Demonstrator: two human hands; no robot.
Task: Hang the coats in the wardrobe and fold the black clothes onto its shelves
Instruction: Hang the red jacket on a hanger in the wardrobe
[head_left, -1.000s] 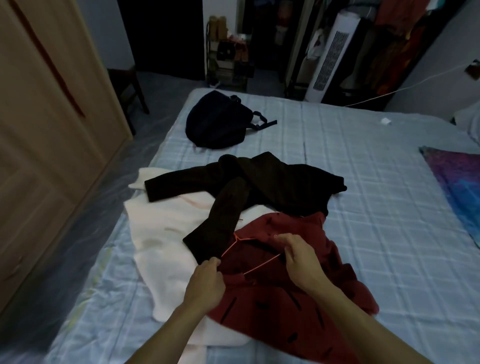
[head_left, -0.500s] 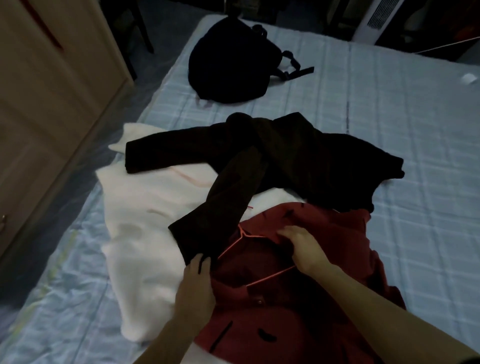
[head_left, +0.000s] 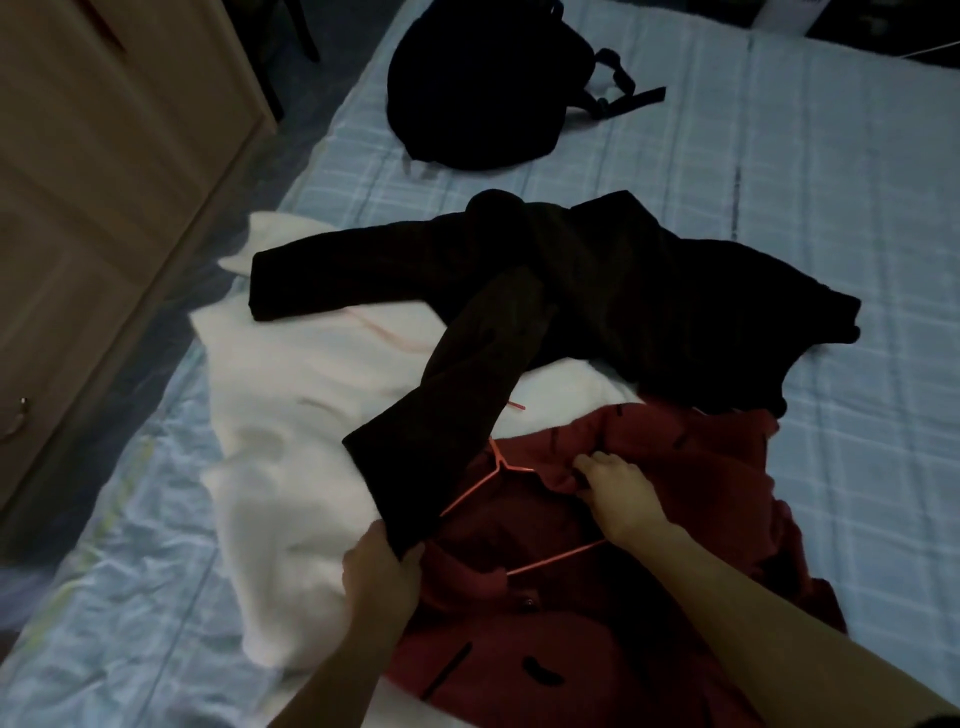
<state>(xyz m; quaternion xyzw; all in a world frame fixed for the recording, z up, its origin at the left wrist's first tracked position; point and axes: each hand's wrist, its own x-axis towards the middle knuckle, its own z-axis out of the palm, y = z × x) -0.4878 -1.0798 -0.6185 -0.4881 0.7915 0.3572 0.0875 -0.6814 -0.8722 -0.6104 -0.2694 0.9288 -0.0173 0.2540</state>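
Pale blue checked bedsheet (head_left: 779, 260) fills most of the frame, w/ a light wooden wardrobe (head_left: 104, 182) down the upper left. Top centre: black fabric backpack (head_left: 478, 98), straps out to the right. Mid-frame, a black long-sleeved coat (head_left: 597, 291) lies spread, partly over a white fluffy garment (head_left: 291, 415) at centre-left, one sleeve running down toward lower centre. Left hand (head_left: 382, 571), lower centre, has fingers curled round that sleeve's cuff, a firm hold. Just beside it, lower centre-right, a dark red coat w/ black dash marks (head_left: 597, 613) lies on the bed, w/ a thin coral-pink wire hanger (head_left: 468, 492) sitting in its neck opening. Right hand (head_left: 618, 493) pinches a bunched fold of the red coat's collar, fingertips closed on cloth, just right of the hanger's top. Black cuff overlaps the red coat's left shoulder & the hanger's left arm.
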